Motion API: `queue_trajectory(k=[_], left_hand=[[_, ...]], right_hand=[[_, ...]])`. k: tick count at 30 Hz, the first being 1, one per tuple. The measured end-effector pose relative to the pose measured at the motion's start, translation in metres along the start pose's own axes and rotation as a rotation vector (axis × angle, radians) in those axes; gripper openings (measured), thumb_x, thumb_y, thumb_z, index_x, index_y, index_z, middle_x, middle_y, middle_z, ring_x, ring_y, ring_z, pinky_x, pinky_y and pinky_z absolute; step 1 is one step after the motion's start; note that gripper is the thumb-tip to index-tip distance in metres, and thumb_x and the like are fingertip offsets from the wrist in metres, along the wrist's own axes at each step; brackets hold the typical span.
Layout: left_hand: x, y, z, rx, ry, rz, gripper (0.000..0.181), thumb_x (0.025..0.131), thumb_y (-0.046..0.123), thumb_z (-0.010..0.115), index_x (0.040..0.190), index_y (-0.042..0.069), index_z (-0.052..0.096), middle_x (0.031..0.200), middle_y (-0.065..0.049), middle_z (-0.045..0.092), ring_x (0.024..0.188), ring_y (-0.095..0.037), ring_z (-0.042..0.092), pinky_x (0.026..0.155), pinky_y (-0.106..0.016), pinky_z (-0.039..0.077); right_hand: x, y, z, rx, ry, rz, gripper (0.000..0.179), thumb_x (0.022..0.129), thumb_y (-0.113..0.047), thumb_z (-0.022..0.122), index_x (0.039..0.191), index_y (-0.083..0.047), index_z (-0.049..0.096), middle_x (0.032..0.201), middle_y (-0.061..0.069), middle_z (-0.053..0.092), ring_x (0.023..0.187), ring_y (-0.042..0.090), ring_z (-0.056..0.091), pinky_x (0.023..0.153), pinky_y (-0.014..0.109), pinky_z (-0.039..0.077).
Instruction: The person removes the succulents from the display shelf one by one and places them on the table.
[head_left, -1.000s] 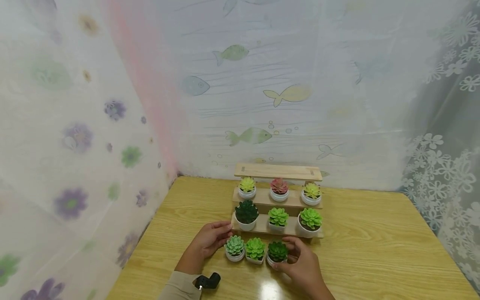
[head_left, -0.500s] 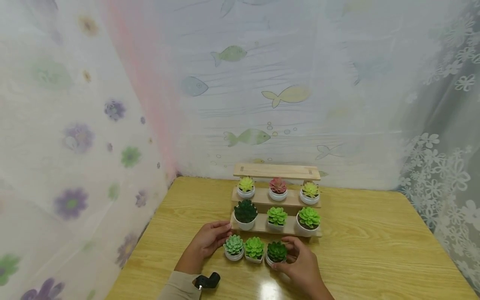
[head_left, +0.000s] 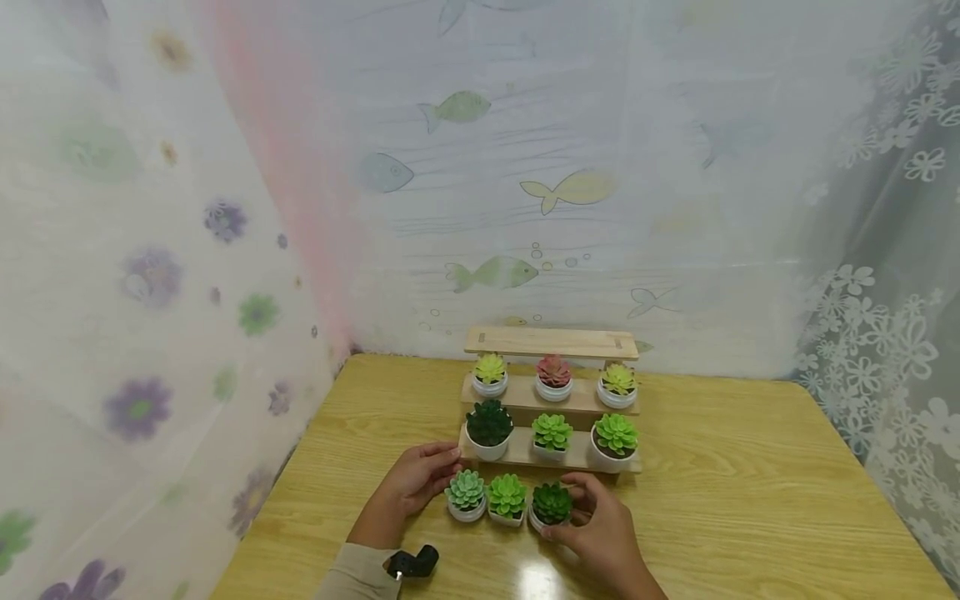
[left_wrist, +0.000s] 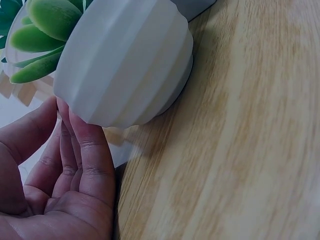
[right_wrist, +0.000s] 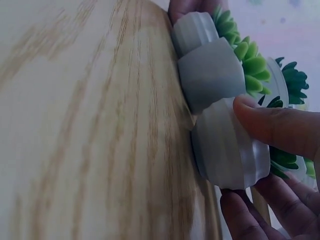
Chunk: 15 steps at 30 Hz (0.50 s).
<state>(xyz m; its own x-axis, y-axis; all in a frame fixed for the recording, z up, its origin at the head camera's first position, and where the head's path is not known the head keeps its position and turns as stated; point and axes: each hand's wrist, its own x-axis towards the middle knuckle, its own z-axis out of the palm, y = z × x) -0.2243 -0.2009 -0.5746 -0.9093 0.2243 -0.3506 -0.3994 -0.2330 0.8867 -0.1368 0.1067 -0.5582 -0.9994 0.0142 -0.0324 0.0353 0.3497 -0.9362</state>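
The right hand (head_left: 603,527) is still pinching a dark-green succulent in a ribbed white pot (head_left: 551,503), staying at six o'clock of a tiered pale-wood shelf (head_left: 551,342); the left hand (head_left: 415,481), relaxed, is lingering at nine o'clock beside a mint-green white-potted succulent (head_left: 466,490).

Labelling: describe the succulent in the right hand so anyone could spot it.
A wooden shelf stands on the table. In the row of three before it, take the rightmost succulent. It alone there is dark green, its white pot gripped by the right hand.

Fish-print cloth (head_left: 562,233) behind — flowered sheet (head_left: 172,350) left, floral curtain (head_left: 892,350) right.
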Motion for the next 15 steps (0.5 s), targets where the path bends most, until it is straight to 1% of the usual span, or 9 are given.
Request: queue_trajectory(k=[15], left_hand=[[-0.0001, 0.0005, -0.0004, -0.007, -0.008, 0.000, 0.035, 0.101, 0.013, 0.068, 0.132, -0.002, 0.063, 0.097, -0.002, 0.076, 0.089, -0.010, 0.071, 0.077, -0.023, 0.060]], right_hand=[[-0.0023, -0.0060, 0.0060, -0.013, -0.024, 0.003, 0.075, 0.061, -0.014, 0.101, 0.127, -0.011, 0.064, 0.106, 0.004, 0.073, 0.097, 0.018, 0.074, 0.084, 0.033, 0.062]])
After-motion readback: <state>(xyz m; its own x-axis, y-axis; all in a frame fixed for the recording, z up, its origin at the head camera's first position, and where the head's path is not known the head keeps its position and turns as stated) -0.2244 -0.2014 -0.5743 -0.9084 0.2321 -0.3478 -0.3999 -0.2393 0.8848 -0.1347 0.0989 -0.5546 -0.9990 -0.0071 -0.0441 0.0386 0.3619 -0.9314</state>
